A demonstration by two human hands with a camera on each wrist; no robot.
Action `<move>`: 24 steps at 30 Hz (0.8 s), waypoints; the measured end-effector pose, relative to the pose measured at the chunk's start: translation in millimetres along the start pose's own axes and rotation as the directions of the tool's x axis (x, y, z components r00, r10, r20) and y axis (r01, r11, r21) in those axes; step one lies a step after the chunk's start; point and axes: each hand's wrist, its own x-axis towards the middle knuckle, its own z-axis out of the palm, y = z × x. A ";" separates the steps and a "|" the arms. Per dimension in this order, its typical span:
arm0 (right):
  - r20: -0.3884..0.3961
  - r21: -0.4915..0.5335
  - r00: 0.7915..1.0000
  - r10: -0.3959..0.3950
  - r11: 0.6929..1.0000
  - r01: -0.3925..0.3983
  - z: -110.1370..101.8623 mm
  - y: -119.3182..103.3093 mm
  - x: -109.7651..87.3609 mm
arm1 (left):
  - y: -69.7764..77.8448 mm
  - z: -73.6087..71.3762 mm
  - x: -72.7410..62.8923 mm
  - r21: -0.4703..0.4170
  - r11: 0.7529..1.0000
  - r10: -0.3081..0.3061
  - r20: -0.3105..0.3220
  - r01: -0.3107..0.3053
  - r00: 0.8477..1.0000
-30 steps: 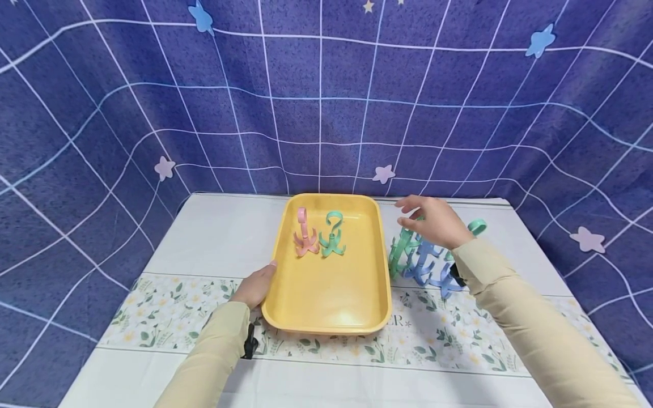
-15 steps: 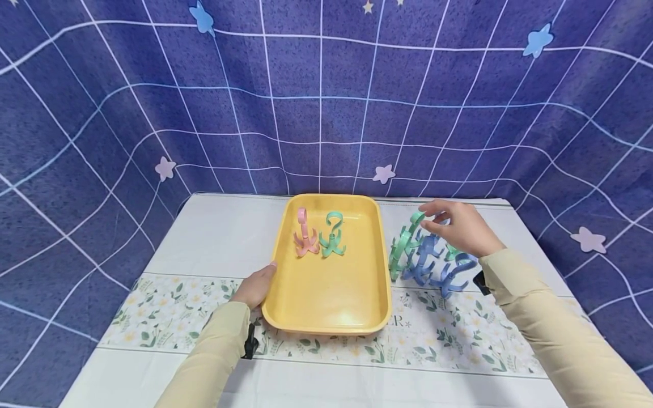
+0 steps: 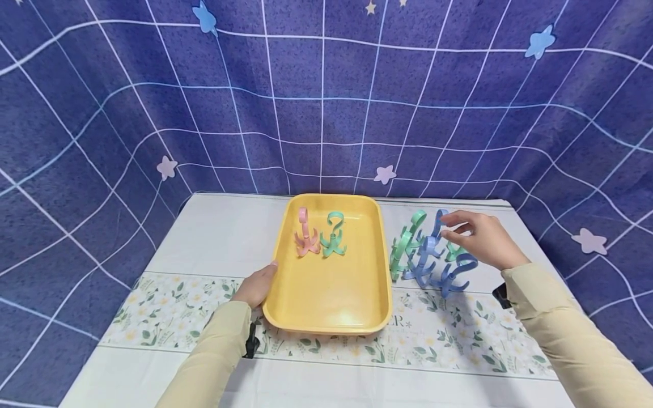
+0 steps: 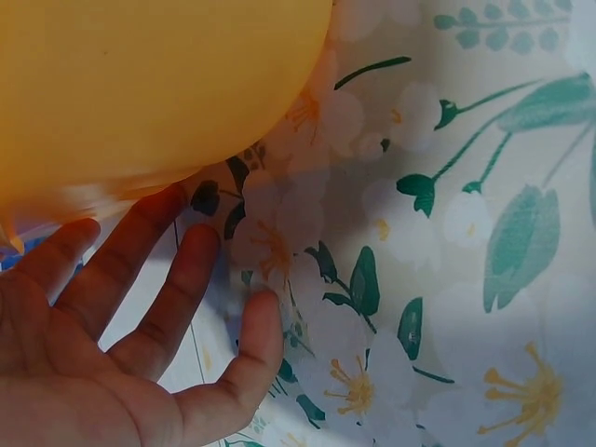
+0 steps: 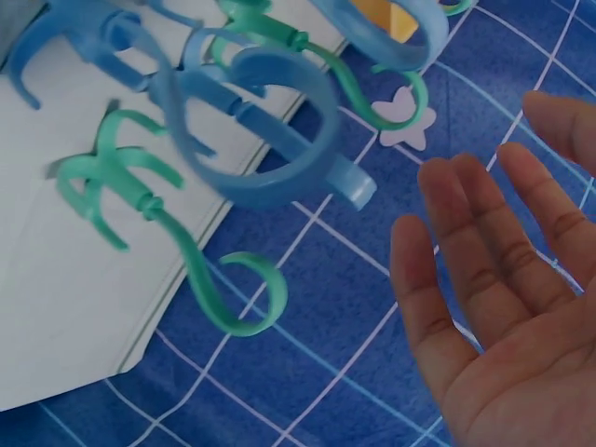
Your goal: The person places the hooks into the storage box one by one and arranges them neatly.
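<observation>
A yellow tray (image 3: 326, 300) holds a pink multi-pronged hanging hook (image 3: 306, 243) and a green one (image 3: 333, 243). At the tray's left side is my left hand (image 3: 256, 286), its thumb at the rim; in the left wrist view its spread fingers (image 4: 154, 317) reach to the tray's outer underside. My right hand (image 3: 484, 238) is empty, with relaxed fingers, just right of a cluster of hooks. Its fingertips are close to a tall blue hook (image 3: 440, 224). In the right wrist view, the fingers (image 5: 484, 242) stand apart from the blue hook's curl (image 5: 326, 121).
Right of the tray stand more hooks: a green one (image 3: 400, 255), blue ones (image 3: 420, 266) and a blue one (image 3: 451, 277) nearer the front. Another green hook (image 3: 455, 252) is partly behind these. The table (image 3: 229, 226) has a floral cloth; a blue curtain (image 3: 326, 124) hangs behind.
My right hand has moved right across the cluster, from above the green hooks to beside the tall blue hook, uncovering the hooks behind it. The left hand and tray stay put.
</observation>
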 end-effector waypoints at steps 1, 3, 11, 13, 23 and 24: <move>0.000 -0.001 1.000 0.001 1.000 -0.001 -0.2 1.7 -1.1 | -0.5 -0.1 0.0 0.000 1.000 0.005 0.002 -0.005 1.000; -0.001 -0.007 1.000 0.004 1.000 -0.004 -0.6 4.8 -3.3 | -1.5 -0.4 -0.3 -0.004 1.000 0.014 0.006 -0.014 1.000; 0.036 -0.032 0.998 0.052 0.998 -0.051 -0.6 18.0 -15.9 | 0.2 -1.4 -2.9 -0.012 0.999 0.030 0.015 -0.030 0.999; 0.047 -0.034 0.997 0.064 0.997 -0.062 -0.6 21.6 -19.0 | 1.1 -1.6 -3.4 -0.009 1.000 0.029 0.015 -0.029 0.999; 0.074 -0.051 0.994 0.084 0.995 -0.080 0.8 36.2 -31.5 | -2.3 -0.5 1.6 -0.023 1.000 -0.001 0.012 0.001 1.000; 0.079 -0.053 0.993 0.088 0.995 -0.084 1.1 37.6 -32.6 | -2.2 -0.5 1.5 -0.025 1.000 0.000 0.014 0.000 1.000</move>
